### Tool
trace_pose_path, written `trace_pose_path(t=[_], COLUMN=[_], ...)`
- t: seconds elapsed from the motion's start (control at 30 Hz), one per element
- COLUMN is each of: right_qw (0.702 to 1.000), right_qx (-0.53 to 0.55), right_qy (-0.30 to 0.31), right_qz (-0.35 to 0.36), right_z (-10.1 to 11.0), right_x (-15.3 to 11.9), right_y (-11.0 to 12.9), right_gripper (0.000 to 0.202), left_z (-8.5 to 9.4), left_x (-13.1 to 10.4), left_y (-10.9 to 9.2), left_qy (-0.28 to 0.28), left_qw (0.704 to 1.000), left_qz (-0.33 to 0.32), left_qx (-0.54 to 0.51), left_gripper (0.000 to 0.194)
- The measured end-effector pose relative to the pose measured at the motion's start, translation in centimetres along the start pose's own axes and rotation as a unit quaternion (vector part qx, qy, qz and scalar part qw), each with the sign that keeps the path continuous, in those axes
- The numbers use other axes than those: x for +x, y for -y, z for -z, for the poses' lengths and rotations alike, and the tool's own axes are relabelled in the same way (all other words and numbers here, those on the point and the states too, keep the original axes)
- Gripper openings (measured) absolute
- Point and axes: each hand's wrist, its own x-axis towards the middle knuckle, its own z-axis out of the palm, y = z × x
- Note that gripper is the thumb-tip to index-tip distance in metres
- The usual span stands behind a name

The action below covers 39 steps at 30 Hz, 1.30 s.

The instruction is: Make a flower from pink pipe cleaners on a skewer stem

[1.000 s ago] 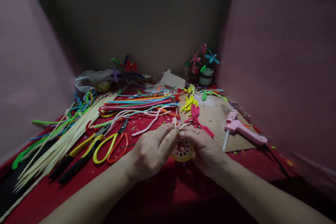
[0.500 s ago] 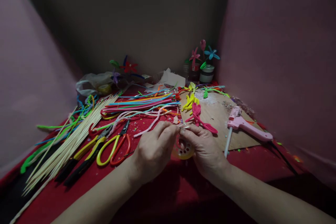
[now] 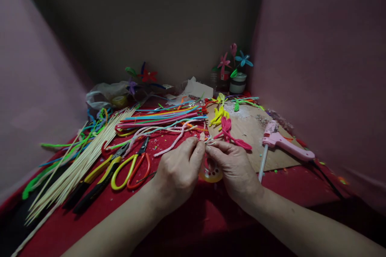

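Observation:
My left hand (image 3: 180, 165) and my right hand (image 3: 235, 165) meet fingertip to fingertip above the front of the red-covered table. Both are closed in a pinch on something small and whitish, mostly covered by the fingers. Just below, partly behind my right hand, lies a yellowish tape roll (image 3: 211, 177). Beyond my right fingers are loops of pink pipe cleaner (image 3: 226, 128) and a bunch of yellow pipe cleaners (image 3: 218, 116). Red-and-yellow-handled scissors (image 3: 131, 172) rest left of my left hand, beside yellow-and-black pliers (image 3: 102, 176).
Wooden sticks (image 3: 78, 160) lie at left, with loose pipe cleaners (image 3: 163, 117) behind the hands. A pink glue gun (image 3: 283, 144) sits on a cardboard sheet (image 3: 253, 140) at right. Pipe-cleaner flowers stand in a jar (image 3: 238, 83) at the back.
My hands stay together, with slight finger movement at the pinch. The left fingers have shifted a little, and the whole view has moved slightly.

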Motion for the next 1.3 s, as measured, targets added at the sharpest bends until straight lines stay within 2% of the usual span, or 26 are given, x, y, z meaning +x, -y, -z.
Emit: trace_pose_path(t=[0.33,0.43,0.63,0.8,1.03,1.2,1.3], right_qw=[0.998,0.996,0.985,0.980,0.987,0.989,0.988], right_qx=[-0.057,-0.075,-0.155,-0.174,-0.139,-0.131,-0.143], right_qy=[0.021,0.039,0.048,0.018,0.003,0.000,0.008], right_qz=[-0.003,0.008,0.062,0.095,0.087,0.067,0.060], right_z=[0.5,0.2,-0.1,0.0,0.1,-0.1,-0.1], right_x=[-0.1,-0.4,-1.2,-1.3,-1.1,-1.1,-1.1], right_y=[0.5,1.1,2.1,1.9,1.7,2.3,2.4], right_gripper=[0.027,0.027,0.026,0.022,0.020,0.018,0.020], left_z=[0.4,0.0,-0.4,0.2,0.8,0.7,0.4], left_x=[0.1,-0.2,-0.4,0.2,1.0,1.1,0.9], left_y=[0.1,0.1,-0.2,-0.4,-0.4,-0.3,-0.2], left_qy=[0.055,0.035,-0.037,-0.056,-0.058,-0.049,-0.045], left_qw=[0.998,0.999,0.998,0.994,0.988,0.967,0.953], left_qz=[0.008,0.005,0.042,0.086,0.116,0.173,0.175], left_qx=[-0.001,0.024,0.018,-0.034,-0.080,-0.179,-0.243], left_gripper=[0.014,0.010,0.017,0.013,0.009,0.008,0.011])
